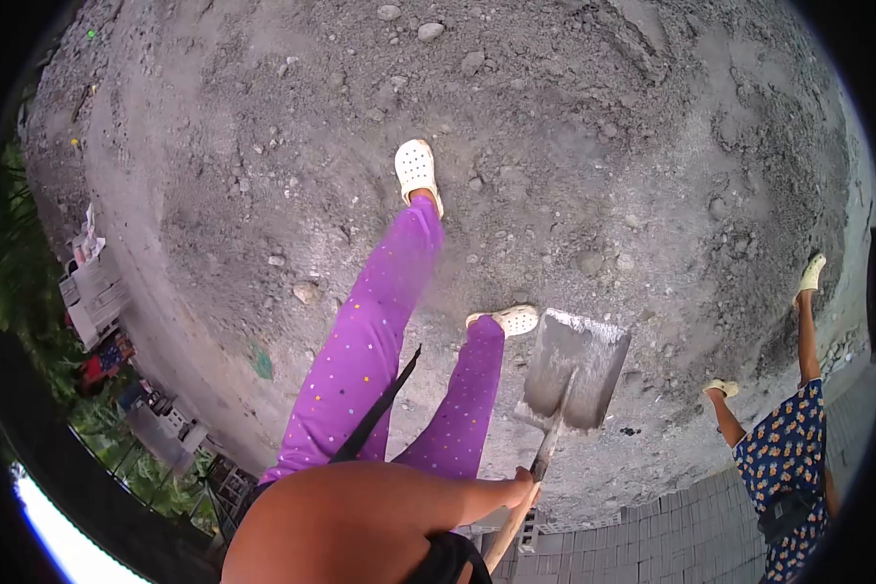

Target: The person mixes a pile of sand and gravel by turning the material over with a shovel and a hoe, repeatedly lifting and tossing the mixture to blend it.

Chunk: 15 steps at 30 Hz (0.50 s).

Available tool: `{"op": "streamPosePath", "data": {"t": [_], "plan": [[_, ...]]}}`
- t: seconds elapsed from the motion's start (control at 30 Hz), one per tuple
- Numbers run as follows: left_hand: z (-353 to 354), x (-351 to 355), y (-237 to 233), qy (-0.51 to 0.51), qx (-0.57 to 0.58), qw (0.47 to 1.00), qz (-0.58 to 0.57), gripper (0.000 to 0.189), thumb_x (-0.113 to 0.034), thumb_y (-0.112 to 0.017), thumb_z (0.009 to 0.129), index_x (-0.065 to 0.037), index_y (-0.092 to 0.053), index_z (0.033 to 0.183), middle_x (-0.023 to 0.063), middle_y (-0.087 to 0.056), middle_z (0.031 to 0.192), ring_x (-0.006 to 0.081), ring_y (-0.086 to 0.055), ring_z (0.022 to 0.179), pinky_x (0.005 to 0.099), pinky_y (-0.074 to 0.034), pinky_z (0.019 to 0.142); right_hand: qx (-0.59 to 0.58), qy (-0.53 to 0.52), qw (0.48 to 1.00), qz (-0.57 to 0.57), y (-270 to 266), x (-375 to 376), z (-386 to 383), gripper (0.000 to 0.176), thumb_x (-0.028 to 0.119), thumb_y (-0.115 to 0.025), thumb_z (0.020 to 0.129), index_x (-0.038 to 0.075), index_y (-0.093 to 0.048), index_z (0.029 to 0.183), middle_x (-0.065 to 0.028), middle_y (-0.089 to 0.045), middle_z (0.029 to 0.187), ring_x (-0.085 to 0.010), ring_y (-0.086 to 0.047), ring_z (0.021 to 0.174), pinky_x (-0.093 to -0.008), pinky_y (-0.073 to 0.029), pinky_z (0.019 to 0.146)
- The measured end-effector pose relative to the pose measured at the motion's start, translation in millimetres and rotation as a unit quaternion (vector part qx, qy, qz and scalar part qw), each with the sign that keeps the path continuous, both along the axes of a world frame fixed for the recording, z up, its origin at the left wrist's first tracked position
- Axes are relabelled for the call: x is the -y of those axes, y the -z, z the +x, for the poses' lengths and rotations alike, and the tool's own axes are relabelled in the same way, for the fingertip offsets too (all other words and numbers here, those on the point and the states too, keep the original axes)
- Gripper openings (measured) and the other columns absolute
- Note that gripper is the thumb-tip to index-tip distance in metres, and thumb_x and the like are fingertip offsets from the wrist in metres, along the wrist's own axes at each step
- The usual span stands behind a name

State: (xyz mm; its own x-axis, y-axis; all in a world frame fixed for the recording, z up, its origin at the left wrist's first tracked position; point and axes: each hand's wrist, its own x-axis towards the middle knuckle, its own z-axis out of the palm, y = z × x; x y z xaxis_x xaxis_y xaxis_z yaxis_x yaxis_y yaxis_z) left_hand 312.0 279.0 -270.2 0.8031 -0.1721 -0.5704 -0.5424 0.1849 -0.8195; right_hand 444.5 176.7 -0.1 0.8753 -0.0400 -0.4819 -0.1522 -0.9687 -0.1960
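Note:
One of my arms reaches down to a shovel, and my right hand (pixel 523 489) is wrapped round its wooden handle (pixel 512 530) just above the blade. The flat metal blade (pixel 574 370) lies against the grey ground (pixel 516 234), with pale dust along its far edge. Beside the blade is one of my white clogs (pixel 504 319); the other clog (pixel 417 170) is farther forward. My left hand does not show.
Another person in patterned clothing (pixel 784 443) stands at the right. Stacked blocks (pixel 662 535) line the lower right. At the left are plants (pixel 15 273) and a pale table-like object (pixel 97 292) with items. Stones (pixel 306 292) dot the rough ground.

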Motion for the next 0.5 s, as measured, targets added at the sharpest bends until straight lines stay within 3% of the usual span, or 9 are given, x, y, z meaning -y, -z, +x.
{"op": "streamPosePath", "data": {"t": [0.13, 0.2, 0.23, 0.27, 0.3, 0.33, 0.4, 0.47, 0.5], "plan": [[-58.2, -4.6, 22.5, 0.003, 0.003, 1.000, -0.022, 0.072, -0.060, 0.001, 0.084, -0.007, -0.047, 0.075, 0.0076, -0.046, 0.054, 0.0215, -0.045, 0.044, 0.0388, -0.040, 0.045, 0.027, 0.027, 0.999, 0.007, -1.3, -8.1, -54.8, 0.039, 0.036, -0.032, 0.080, 0.008, -0.046, 0.057, 0.0000, -0.039, 0.044, -0.0132, -0.040, 0.042, -0.0289, -0.031, 0.039], [-109.1, -21.0, 115.3, -0.057, -0.106, 0.991, -0.066, 0.077, -0.065, -0.002, 0.082, -0.005, -0.050, 0.068, 0.0079, -0.047, 0.052, 0.0253, -0.041, 0.039, 0.0395, -0.038, 0.042, 0.013, 0.034, 0.999, 0.029, 17.2, -26.6, -78.5, 0.039, 0.036, -0.032, 0.080, 0.009, -0.045, 0.056, 0.0005, -0.038, 0.044, -0.0129, -0.039, 0.041, -0.0289, -0.031, 0.039], [-188.0, -38.0, 165.6, -0.135, -0.100, 0.986, -0.019, 0.074, -0.063, -0.009, 0.084, -0.004, -0.052, 0.076, 0.0080, -0.047, 0.052, 0.0263, -0.040, 0.037, 0.0395, -0.039, 0.042, -0.001, 0.039, 0.998, 0.054, 42.1, -41.8, -87.8, 0.039, 0.036, -0.032, 0.080, 0.009, -0.045, 0.056, 0.0007, -0.037, 0.044, -0.0128, -0.039, 0.041, -0.0289, -0.030, 0.038], [-260.0, -57.6, 220.3, -0.163, -0.129, 0.978, 0.018, 0.071, -0.062, -0.011, 0.084, -0.005, -0.052, 0.079, 0.0076, -0.047, 0.055, 0.0252, -0.042, 0.042, 0.0390, -0.040, 0.045, -0.014, 0.039, 0.995, 0.087, 73.6, -53.6, -100.6, 0.038, 0.036, -0.032, 0.080, 0.009, -0.044, 0.055, 0.0009, -0.037, 0.044, -0.0127, -0.039, 0.041, -0.0288, -0.030, 0.038], [-343.3, -76.9, 259.5, -0.172, -0.158, 0.971, 0.050, 0.068, -0.062, -0.013, 0.085, -0.006, -0.051, 0.083, 0.0072, -0.047, 0.058, 0.0241, -0.045, 0.048, 0.0385, -0.041, 0.049, -0.095, 0.029, 0.989, 0.110, 154.5, -98.3, -172.1, 0.034, 0.035, -0.033, 0.077, 0.011, -0.040, 0.054, 0.0020, -0.036, 0.044, -0.0139, -0.036, 0.038, -0.0287, -0.029, 0.037], [-396.4, -93.0, 281.1, -0.189, -0.184, 0.962, 0.070, 0.066, -0.062, -0.014, 0.085, -0.007, -0.051, 0.086, 0.0067, -0.047, 0.061, 0.0230, -0.048, 0.053, 0.0379, -0.043, 0.053, -0.027, 0.003, 0.994, 0.110, 183.6, -103.9, -146.9, 0.031, 0.034, -0.032, 0.074, 0.012, -0.041, 0.054, 0.0018, -0.036, 0.044, -0.0149, -0.035, 0.037, -0.0284, -0.030, 0.037], [-415.5, -111.9, 288.0, -0.237, -0.254, 0.935, 0.075, 0.062, -0.059, -0.015, 0.086, -0.007, -0.049, 0.084, 0.0077, -0.048, 0.063, 0.0232, -0.049, 0.055, 0.0391, -0.043, 0.056, -0.054, 0.043, 0.986, 0.154, 202.5, -135.5, -159.2, 0.029, 0.032, -0.031, 0.076, 0.012, -0.040, 0.056, 0.0018, -0.035, 0.044, -0.0140, -0.034, 0.036, -0.0304, -0.033, 0.038], [-379.8, -107.2, 293.6, -0.327, -0.271, 0.905, 0.006, 0.071, -0.060, -0.003, 0.086, -0.006, -0.049, 0.081, 0.0098, -0.049, 0.059, 0.0247, -0.047, 0.049, 0.0422, -0.043, 0.053, -0.004, -0.029, 0.990, 0.140, 168.3, -138.4, -154.4, 0.031, 0.033, -0.029, 0.078, 0.012, -0.039, 0.056, 0.0012, -0.036, 0.044, -0.0140, -0.035, 0.037, -0.0308, -0.034, 0.039], [-372.8, -106.2, 286.0, -0.373, -0.335, 0.864, 0.057, 0.060, -0.052, -0.009, 0.087, -0.007, -0.049, 0.079, 0.0094, -0.049, 0.061, 0.0238, -0.048, 0.052, 0.0404, -0.043, 0.053, 0.007, -0.046, 0.991, 0.129, 131.2, -136.1, -145.1, 0.032, 0.033, -0.030, 0.078, 0.012, -0.039, 0.055, 0.0013, -0.036, 0.044, -0.0141, -0.035, 0.037, -0.0305, -0.034, 0.039]]}}
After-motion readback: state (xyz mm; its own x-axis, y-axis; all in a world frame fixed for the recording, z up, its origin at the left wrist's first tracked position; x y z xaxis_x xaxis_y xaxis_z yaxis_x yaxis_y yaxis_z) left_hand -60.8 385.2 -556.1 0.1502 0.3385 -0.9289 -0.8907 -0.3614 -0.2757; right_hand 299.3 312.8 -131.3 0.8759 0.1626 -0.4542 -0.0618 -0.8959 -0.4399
